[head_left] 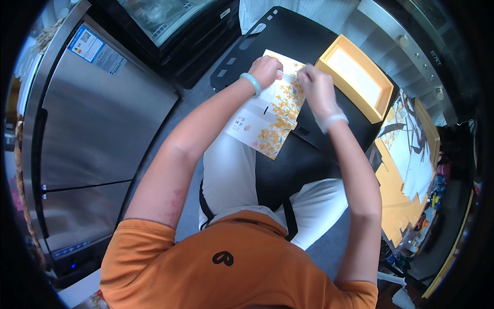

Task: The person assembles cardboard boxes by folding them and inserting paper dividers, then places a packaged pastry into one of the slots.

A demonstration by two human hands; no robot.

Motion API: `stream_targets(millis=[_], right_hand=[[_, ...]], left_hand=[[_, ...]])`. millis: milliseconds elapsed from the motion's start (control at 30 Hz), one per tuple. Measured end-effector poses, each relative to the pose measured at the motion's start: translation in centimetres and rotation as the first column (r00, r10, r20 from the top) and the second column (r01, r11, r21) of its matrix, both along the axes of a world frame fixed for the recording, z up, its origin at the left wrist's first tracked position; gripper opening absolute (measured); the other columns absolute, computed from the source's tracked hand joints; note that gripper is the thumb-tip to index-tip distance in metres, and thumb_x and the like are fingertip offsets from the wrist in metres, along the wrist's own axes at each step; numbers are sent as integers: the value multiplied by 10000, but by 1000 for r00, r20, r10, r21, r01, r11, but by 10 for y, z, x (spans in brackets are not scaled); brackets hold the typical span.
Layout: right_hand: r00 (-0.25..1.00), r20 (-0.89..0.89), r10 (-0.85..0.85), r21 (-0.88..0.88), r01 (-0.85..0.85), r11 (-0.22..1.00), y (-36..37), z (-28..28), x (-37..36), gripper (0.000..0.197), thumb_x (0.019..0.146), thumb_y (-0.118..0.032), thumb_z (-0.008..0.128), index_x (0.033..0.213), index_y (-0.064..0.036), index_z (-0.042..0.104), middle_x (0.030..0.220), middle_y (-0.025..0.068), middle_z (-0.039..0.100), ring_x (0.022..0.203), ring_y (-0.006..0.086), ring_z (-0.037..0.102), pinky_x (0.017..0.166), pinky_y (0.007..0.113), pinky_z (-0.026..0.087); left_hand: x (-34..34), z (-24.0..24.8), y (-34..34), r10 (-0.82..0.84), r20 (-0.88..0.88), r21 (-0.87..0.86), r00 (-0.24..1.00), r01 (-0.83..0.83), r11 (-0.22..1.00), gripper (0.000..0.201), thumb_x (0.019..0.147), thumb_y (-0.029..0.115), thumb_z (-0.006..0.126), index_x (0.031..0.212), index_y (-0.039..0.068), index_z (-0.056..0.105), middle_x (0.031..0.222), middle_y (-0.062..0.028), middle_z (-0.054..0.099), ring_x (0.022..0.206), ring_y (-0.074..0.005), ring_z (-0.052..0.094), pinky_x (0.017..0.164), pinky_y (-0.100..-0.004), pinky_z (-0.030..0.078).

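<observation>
A white card sleeve (249, 115) printed with yellow flowers lies slantwise over the black table's near edge and my lap. A short dark slit shows near its middle. My left hand (266, 70), a pale green bangle on its wrist, is closed at the upper part of the sleeve, its fingers curled down against the card. Just right of it, my right hand (316, 90) is raised by the sleeve's right edge, fingers pinched together and slightly blurred. What those fingertips hold, if anything, I cannot make out.
An open yellow box (382, 107) with a white inside stands on the black table (288, 31) at the right. Flat yellow and white card pieces (393, 177) are piled further right. A steel refrigerator (98, 139) stands on the left, a dark glass-fronted cabinet (198, 38) behind.
</observation>
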State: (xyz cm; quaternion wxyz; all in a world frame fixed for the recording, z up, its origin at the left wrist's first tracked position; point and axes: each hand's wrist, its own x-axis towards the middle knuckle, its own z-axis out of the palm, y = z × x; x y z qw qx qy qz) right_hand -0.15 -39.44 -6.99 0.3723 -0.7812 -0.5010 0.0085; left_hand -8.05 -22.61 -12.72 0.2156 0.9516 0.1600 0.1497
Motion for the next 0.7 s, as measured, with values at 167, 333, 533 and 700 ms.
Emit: stream_targets(millis=[167, 333, 533, 700], right_hand=[[815, -518, 259, -324, -468, 823, -100, 11, -37, 103, 802, -15, 633, 883, 30, 679, 793, 128, 691, 680, 230, 655, 678, 320, 520], [930, -235, 281, -624, -366, 690, -104, 39, -16, 114, 738, -15, 664, 847, -2, 697, 805, 157, 681, 715, 245, 659, 728, 329, 523], [846, 511, -155, -332, 360, 872, -91, 18, 88, 252, 778, -32, 654, 1026, 13, 641, 914, 222, 653, 884, 363, 639, 844, 405, 494], [890, 456, -30, -417, 243, 876, -82, 4, 66, 178, 722, 61, 579, 856, -22, 661, 896, 200, 663, 887, 342, 650, 822, 404, 514]], left_hand=[[-5, 6, -6, -26, -4, 53, 1000, 26, 998, 144, 771, 137, 703, 860, 24, 716, 853, -175, 670, 843, -307, 638, 791, -391, 495], [-28, 30, 0, -91, 161, 38, 983, 86, 996, 122, 761, 99, 688, 801, -15, 685, 805, -168, 653, 783, -306, 632, 745, -386, 492], [-71, 94, 9, -150, 264, 135, 953, 118, 984, 130, 734, 95, 719, 791, -12, 671, 781, -145, 639, 728, -308, 609, 672, -375, 476], [-111, 147, 12, -213, 284, 344, 935, 107, 933, 75, 727, 29, 712, 790, 28, 670, 789, -79, 646, 783, -238, 609, 739, -337, 467]])
